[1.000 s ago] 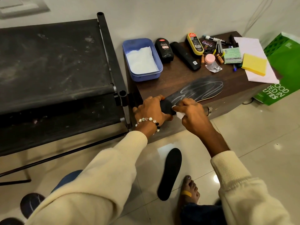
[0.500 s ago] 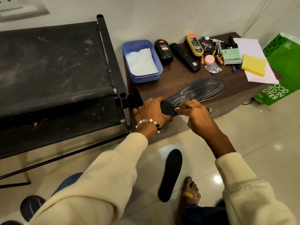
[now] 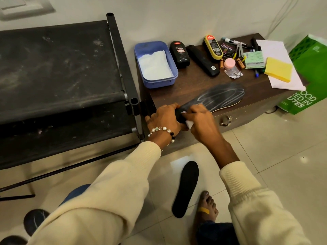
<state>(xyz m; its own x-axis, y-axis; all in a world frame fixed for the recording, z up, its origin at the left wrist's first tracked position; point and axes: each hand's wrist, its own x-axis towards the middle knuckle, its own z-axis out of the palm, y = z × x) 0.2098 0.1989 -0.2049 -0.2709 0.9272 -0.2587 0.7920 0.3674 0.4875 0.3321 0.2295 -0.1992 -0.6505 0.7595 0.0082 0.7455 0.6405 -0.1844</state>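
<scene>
Black insole (image 3: pixel 223 97), scribbled with white, flat on the brown tabletop (image 3: pixel 194 85) at centre frame, heel end at the near edge. Left hand (image 3: pixel 163 117) clasped round that heel end; right hand (image 3: pixel 201 121) just beside, pinching a white wipe (image 3: pixel 189 123) against the insole. Lower centre, on the floor (image 3: pixel 265 147), a second black insole (image 3: pixel 186 188) beside a bare foot (image 3: pixel 206 207).

Single view, worn on my head, wide-angle, tipped forward and down. My left hand (image 3: pixel 163 118) and right hand (image 3: pixel 201 121) sit close, dead centre. Brown table (image 3: pixel 194 85) stretches off toward 1 o'clock, black rack (image 3: pixel 58 68) fills 10 o'clock, my bare foot (image 3: pixel 206 207) lies at 5 o'clock. Straight lines bow near the edges.
</scene>
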